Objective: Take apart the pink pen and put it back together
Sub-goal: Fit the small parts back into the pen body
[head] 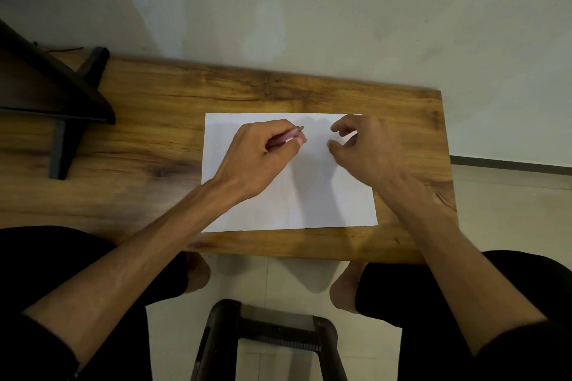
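My left hand [263, 155] is closed around the pink pen [289, 134], whose grey tip pokes out past my fingers toward the right. The pen is held just above a white sheet of paper [309, 201] lying on the wooden table [154, 120]. My right hand [359, 145] hovers a short way to the right of the pen's tip, fingers curled and apart. It seems to hold nothing, though a tiny dark speck shows near its fingertips. Most of the pen's barrel is hidden inside my left fist.
A dark stand or frame [62, 96] occupies the table's left end. A pale wall rises behind the table. Below the table's front edge are my knees and a dark stool frame [266, 337] on a tiled floor.
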